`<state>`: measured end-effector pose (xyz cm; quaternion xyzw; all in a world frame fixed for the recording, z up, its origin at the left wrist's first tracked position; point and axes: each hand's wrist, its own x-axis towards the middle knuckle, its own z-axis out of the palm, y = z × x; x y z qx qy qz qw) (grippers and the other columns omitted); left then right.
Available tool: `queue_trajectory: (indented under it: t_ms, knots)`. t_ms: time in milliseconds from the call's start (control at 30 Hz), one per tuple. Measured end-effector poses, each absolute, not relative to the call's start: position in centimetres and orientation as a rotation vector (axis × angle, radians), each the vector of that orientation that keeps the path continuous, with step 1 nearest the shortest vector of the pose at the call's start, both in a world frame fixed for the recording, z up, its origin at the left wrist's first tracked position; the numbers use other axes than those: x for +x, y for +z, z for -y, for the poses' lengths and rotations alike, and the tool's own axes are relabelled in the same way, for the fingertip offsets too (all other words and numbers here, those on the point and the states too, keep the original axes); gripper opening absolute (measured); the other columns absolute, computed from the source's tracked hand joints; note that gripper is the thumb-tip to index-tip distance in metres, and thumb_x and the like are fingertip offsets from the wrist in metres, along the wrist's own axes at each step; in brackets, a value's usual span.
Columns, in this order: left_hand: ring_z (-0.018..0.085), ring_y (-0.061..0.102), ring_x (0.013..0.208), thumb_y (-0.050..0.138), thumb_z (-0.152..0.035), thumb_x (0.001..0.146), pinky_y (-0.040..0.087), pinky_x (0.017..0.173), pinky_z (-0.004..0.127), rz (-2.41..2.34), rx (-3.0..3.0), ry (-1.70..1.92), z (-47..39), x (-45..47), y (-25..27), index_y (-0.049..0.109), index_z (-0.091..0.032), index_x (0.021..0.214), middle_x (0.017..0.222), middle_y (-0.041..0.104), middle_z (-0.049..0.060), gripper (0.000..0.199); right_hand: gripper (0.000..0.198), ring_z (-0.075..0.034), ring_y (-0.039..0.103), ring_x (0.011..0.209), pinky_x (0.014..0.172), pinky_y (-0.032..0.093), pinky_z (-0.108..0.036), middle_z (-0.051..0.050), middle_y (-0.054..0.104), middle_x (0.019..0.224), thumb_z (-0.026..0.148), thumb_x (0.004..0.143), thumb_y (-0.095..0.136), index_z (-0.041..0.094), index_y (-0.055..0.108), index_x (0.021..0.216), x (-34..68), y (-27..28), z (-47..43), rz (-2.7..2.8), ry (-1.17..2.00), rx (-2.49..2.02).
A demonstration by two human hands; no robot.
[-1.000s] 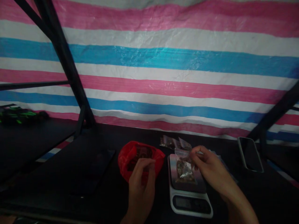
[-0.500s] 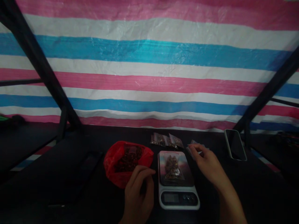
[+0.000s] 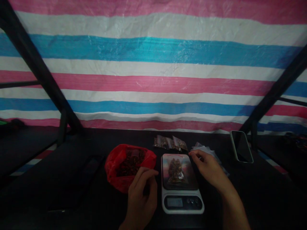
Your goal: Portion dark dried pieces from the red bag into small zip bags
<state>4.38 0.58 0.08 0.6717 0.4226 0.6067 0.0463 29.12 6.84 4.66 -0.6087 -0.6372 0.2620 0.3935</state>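
A small kitchen scale (image 3: 182,204) with a white body stands in front of me. On its plate lies a clear zip bag (image 3: 176,171) filled with brown, lumpy dried pieces. My left hand (image 3: 142,195) hovers between the scale and an open red plastic bag (image 3: 114,179), fingers curved and apart from the thumb, holding nothing. Inside the red bag are many dark brown pieces (image 3: 129,166) and a small clear scoop or cup. My right hand (image 3: 206,166) is at the plate's upper right corner, fingers loosely bent, with nothing visible in them.
Several filled small zip bags (image 3: 170,143) lie behind the scale. Flat clear bags (image 3: 211,151) are spread beside and under my right hand. A phone (image 3: 241,147) lies at the right. Dark frame posts (image 3: 48,76) flank the black table, and a striped sheet (image 3: 153,70) hangs behind.
My right hand has moved slightly left from the flat clear bags towards the scale's corner, uncovering more of them. My left hand stays nearly still. The scale's display looks brighter.
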Motion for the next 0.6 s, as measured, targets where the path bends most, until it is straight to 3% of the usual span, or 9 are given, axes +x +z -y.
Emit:
queue_trajectory:
  t_ms: [200,400,600]
  knots:
    - [0.013,0.072,0.072,0.052,-0.005,0.096,0.056,0.065,0.02,-1.287,2.063,1.787,-0.4,4.0,0.4,0.07,-0.023,0.097,0.083,0.071,0.002,0.026,0.032,-0.031,0.074,0.091,0.082,0.054,-0.041,-0.008,0.082,0.09,0.046,0.086,0.055,0.024,0.077,0.083,29.0,4.3,-7.2,1.605,0.651,-1.523]
    - [0.011,0.07,0.058,0.054,-0.01,0.097,0.053,0.056,0.017,-1.365,1.994,1.866,-0.5,3.6,0.9,0.072,-0.023,0.096,0.074,0.074,-0.003,0.023,0.032,-0.027,0.072,0.081,0.077,0.054,-0.039,-0.006,0.08,0.084,0.049,0.087,0.056,0.023,0.075,0.083,28.6,4.3,-7.1,1.651,0.686,-1.541]
    - [0.011,0.062,0.046,0.047,-0.02,0.103,0.049,0.048,0.018,-1.526,1.868,1.874,-0.4,2.9,0.8,0.072,-0.022,0.1,0.058,0.065,-0.006,0.024,0.034,-0.027,0.074,0.083,0.08,0.053,-0.039,-0.008,0.08,0.088,0.048,0.089,0.056,0.02,0.076,0.091,27.8,3.6,-7.4,1.694,0.71,-1.546]
